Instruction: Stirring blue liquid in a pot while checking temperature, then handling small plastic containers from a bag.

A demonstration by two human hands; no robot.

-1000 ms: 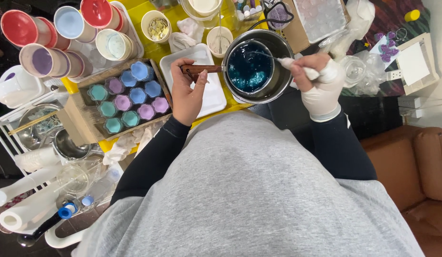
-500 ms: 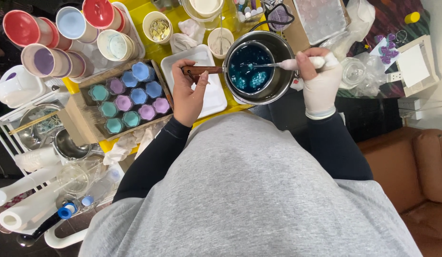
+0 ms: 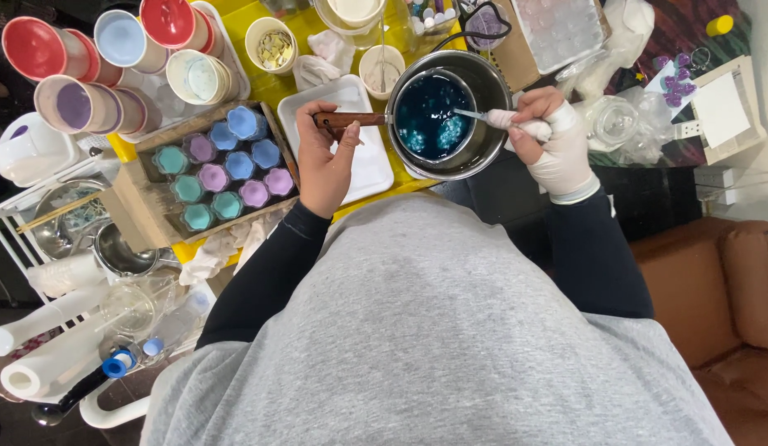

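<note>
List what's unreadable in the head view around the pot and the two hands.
- Left hand: its grip on the wooden handle hides the handle's end.
- Right hand: glove and wrapping hide the stirring tool's handle.
- Pot: dark blue liquid hides the tool tip and depth.
- Top-edge containers: cut off.

dark blue liquid (image 3: 429, 116), yellow table (image 3: 297, 83), white tray (image 3: 371, 165)
</note>
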